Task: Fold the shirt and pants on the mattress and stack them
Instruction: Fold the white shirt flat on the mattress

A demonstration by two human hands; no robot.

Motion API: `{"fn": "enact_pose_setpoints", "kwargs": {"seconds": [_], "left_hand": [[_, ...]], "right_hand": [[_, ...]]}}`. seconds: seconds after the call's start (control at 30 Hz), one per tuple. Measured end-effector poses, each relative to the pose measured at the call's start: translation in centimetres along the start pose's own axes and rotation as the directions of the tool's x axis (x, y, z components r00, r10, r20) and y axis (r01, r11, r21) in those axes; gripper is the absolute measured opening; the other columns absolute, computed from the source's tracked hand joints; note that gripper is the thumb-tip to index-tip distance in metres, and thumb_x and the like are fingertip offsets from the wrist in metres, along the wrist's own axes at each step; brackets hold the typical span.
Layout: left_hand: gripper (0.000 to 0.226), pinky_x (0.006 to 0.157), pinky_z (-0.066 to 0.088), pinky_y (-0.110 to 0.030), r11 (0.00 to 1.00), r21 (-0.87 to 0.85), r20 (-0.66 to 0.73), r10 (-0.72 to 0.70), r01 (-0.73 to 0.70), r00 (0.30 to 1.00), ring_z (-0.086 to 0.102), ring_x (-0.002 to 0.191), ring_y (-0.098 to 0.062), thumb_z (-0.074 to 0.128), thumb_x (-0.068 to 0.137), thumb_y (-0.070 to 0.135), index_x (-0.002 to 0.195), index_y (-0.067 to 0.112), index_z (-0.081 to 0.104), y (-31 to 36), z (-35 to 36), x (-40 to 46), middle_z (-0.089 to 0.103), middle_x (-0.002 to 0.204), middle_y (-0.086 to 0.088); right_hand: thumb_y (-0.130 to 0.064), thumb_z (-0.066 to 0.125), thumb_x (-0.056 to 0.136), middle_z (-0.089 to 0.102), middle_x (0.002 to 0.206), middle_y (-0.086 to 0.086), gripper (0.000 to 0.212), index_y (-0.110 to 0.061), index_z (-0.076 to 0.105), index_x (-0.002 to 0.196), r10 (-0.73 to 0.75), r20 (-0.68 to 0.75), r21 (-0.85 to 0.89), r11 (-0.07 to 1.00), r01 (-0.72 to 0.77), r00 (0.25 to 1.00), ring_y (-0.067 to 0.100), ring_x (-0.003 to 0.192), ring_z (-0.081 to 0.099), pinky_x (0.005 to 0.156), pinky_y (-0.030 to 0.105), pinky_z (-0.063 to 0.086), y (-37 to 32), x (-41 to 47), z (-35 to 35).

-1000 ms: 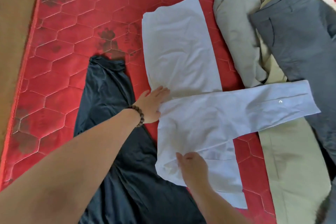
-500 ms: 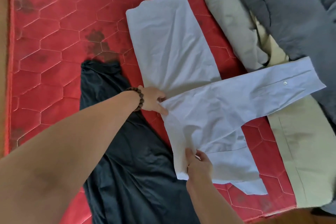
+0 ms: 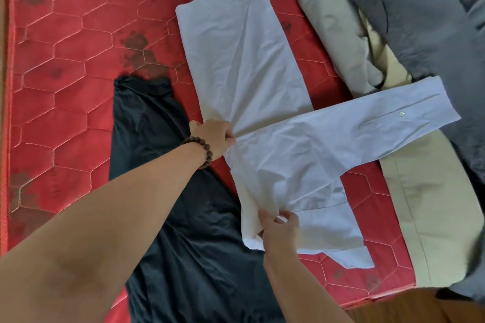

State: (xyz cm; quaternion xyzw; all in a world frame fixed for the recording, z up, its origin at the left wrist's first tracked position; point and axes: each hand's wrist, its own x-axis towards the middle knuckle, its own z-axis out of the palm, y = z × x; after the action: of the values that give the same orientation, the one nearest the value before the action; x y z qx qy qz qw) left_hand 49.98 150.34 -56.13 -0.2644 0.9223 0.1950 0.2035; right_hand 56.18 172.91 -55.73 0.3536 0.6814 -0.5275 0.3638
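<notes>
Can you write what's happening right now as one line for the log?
step: folding pale blue cotton shirt | left hand: pinches its left edge | right hand: pinches its near part | dark navy pants: unfolded on red quilted mattress

Left arm reaches forward, bare, bead bracelet (image 3: 203, 149) at the wrist; left hand (image 3: 214, 137) fisted, knuckles up, gripping cloth. Right forearm enters from below; right hand (image 3: 280, 231) pinches cloth, thumb (image 3: 263, 217) and curled fingers (image 3: 290, 216) meeting.
</notes>
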Motion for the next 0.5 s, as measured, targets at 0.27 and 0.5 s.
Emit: {"fn": "enact_pose_setpoints", "kwargs": {"seconds": [0.27,0.5], "left_hand": [[0.028,0.104,0.033,-0.040,0.979,0.075,-0.311,0.201,-0.187,0.929,0.044,0.119,-0.023,0.043,0.092,0.022,0.115,0.017,0.057,3.3,5.0,-8.5,0.050,0.125,-0.003],[0.086,0.119,-0.008,-0.046,0.975,0.207,-0.010,0.086,-0.082,0.996,-0.017,0.146,-0.025,0.005,0.088,0.066,0.151,0.007,-0.004,5.1,9.5,-12.4,-0.016,0.159,-0.011]], "right_hand": [[-0.013,0.064,0.089,0.070,0.088,0.005,0.023,-0.021,0.047,0.102,-0.042,0.042,0.036,0.999,0.040,0.998,0.017,0.065,0.072,0.066,0.028,0.055,0.3,-0.2,-2.4],[-0.024,0.064,0.088,0.066,0.084,0.007,0.026,-0.010,0.050,0.105,-0.165,-0.127,-0.169,0.975,0.142,0.978,0.020,0.071,0.062,0.063,0.031,0.049,-3.7,2.1,-5.2]]}}
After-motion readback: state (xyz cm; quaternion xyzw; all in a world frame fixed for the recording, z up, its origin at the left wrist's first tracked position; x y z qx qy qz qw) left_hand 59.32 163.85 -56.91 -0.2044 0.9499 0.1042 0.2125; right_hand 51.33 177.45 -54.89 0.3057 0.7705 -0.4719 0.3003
